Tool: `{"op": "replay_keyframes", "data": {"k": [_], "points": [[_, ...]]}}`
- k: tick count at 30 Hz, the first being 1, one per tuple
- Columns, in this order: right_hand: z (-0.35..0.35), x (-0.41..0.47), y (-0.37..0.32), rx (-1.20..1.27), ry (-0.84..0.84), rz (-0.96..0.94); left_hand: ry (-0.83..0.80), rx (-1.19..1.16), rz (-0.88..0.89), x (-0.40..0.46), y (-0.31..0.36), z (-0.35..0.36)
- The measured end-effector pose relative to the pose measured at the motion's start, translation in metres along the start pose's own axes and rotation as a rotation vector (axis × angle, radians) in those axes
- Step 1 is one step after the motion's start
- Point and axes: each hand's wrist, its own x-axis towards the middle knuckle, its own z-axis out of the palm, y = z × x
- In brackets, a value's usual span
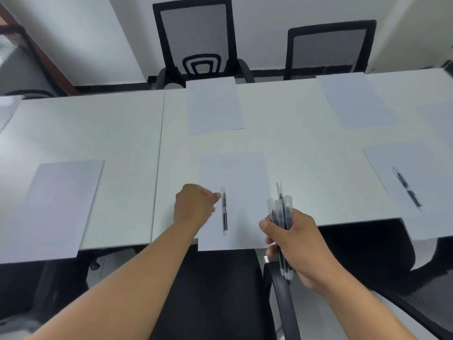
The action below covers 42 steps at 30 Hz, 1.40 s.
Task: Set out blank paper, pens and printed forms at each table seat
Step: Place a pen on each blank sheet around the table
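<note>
The pen-laying step is judged to be in hand. A pen (224, 212) is seen lying lengthwise on the near centre sheet (242, 177), at 6 o'clock on the table (127, 133). The left hand (193, 204) is held just beside it, at its 9 o'clock, fingers curled; whether the pen is touched or pinched cannot be told through the blur. A bundle of pens (282, 217) is gripped in the closed right hand (296, 244). A second pen (408, 188) is already laid on the sheet at 4 o'clock (392, 158). The sheets at 8 o'clock (61, 204), 12 o'clock (215, 106) and 2 o'clock (355, 101) carry none. Next, one pen is to be drawn from the bundle for the 8 o'clock sheet, probably. No printed forms are seen.
</note>
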Motion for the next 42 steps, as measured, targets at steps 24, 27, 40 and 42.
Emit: {"op": "replay_keyframes", "data": {"k": [24,27,40,42], "points": [[0.077,-0.182,-0.1,0.051,-0.075,-0.289,0.126,0.013,0.233,-0.192,0.006,-0.192],[0.074,-0.207,-0.116,0.059,-0.096,-0.351,0.152,0.019,0.242,-0.225,0.012,-0.207],[0.048,-0.321,-0.111,0.073,-0.395,-0.509,0.391,0.05,0.2,-0.413,-0.004,-0.225],[0.055,-0.329,-0.111,0.073,-0.444,-0.511,0.424,0.081,0.198,-0.429,-0.007,-0.231]]}}
